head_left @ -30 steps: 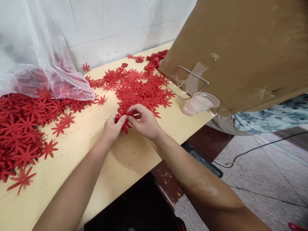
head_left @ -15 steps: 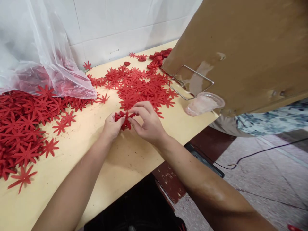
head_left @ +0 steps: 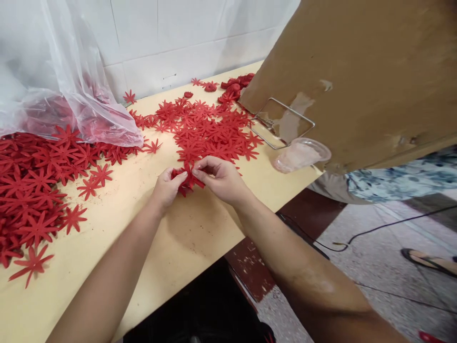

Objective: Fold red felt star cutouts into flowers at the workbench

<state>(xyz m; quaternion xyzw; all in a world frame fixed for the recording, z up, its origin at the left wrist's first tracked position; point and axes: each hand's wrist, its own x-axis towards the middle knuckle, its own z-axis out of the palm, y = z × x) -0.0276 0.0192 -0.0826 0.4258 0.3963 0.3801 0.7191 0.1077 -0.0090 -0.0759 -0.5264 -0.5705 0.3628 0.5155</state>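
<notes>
Between my two hands, just above the table, is a red flower piece (head_left: 185,183) with narrow petals, partly hidden by my fingers. My left hand (head_left: 167,186) is closed on its left side, thumb on top. My right hand (head_left: 219,178) pinches a petal at its right side between thumb and forefinger. Right behind my hands spreads a loose heap of flat red petal shapes (head_left: 210,131). A bigger pile of the same red shapes (head_left: 35,190) covers the left of the table.
A clear plastic bag (head_left: 103,109) rests on the left pile. A large cardboard sheet (head_left: 357,85) leans at the right, with a wire frame (head_left: 293,112) and a clear plastic cup (head_left: 303,155) before it. Beyond the table (head_left: 193,233), a person's sandalled foot (head_left: 430,261) stands on the floor.
My right hand has shifted slightly down and turned, its fingers closer on the petals. A sandalled foot has come into view at the right.
</notes>
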